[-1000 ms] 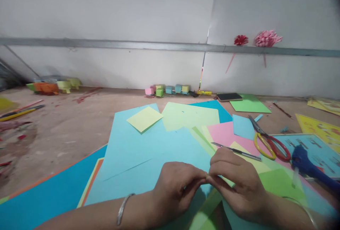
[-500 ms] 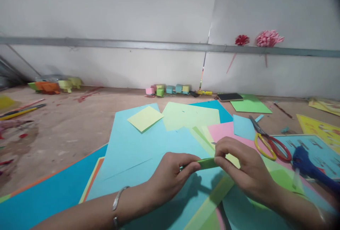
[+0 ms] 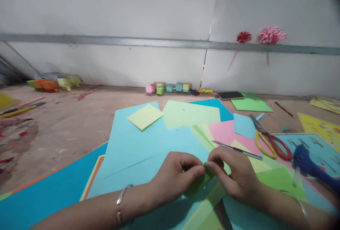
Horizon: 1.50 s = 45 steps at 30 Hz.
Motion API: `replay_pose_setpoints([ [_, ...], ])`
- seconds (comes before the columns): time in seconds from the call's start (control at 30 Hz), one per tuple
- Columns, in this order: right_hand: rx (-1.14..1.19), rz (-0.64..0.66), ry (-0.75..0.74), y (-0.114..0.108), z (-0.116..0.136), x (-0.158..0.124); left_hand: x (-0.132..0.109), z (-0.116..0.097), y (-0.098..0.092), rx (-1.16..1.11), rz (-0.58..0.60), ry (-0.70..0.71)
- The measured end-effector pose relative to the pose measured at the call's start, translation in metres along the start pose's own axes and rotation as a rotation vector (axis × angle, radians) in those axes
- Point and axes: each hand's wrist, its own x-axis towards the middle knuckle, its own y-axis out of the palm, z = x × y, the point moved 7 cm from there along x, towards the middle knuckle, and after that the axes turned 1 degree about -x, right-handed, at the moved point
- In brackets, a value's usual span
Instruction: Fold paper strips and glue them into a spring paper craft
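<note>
A piece of green paper (image 3: 197,187) is pinched between both of my hands above light blue sheets (image 3: 148,145). My left hand (image 3: 179,173) grips its upper edge with thumb and forefinger, and part of the paper hangs below those fingers. Close beside it, my right hand (image 3: 236,173) pinches the other end of the same edge. Just beyond the right hand lies a slim pen-like tool (image 3: 240,150) with a pointed tip. Pale yellow-green strips (image 3: 209,201) rest under the hands. A pale yellow square of paper (image 3: 145,117) lies farther back on the blue.
Scissors (image 3: 273,147) with red and yellow handles and a blue glue gun (image 3: 305,162) lie at the right. A phone (image 3: 230,96) sits at the back. Small folded paper shapes (image 3: 170,88) line the wall. Paper flowers (image 3: 271,35) stick out at the wall rail.
My hands have come closer together, and the green paper now shows a broader face, tilted downward. The right hand has shifted left and down, uncovering the pen-like tool.
</note>
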Motion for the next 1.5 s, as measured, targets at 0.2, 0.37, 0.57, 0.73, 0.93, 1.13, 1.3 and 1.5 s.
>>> replay_pose_setpoints([
  [0.2,0.109,-0.012,0.078,-0.002,-0.003,0.0,-0.006,-0.002,-0.017,-0.005,-0.243,0.144],
  [0.37,0.132,0.004,0.116,0.002,-0.007,-0.002,-0.011,-0.01,-0.019,0.043,-0.299,0.282],
  [0.57,0.184,0.059,0.166,0.0,-0.011,-0.004,-0.011,-0.014,-0.016,0.092,-0.242,0.319],
  [0.73,0.174,0.1,0.133,0.002,-0.006,-0.004,-0.014,-0.025,-0.014,0.117,-0.218,0.397],
  [0.93,0.151,0.214,0.16,0.02,-0.006,-0.009,-0.014,-0.032,-0.018,0.115,-0.244,0.382],
  [1.13,0.306,0.262,0.255,0.022,-0.012,-0.008,-0.005,-0.009,-0.016,-0.075,-0.22,0.124],
  [1.3,0.591,0.306,0.551,0.037,-0.029,-0.012,-0.001,0.003,-0.016,-0.241,-0.231,-0.038],
  [1.5,0.534,0.348,0.61,0.048,-0.03,-0.016,0.002,0.008,-0.019,-0.256,-0.269,-0.121],
])
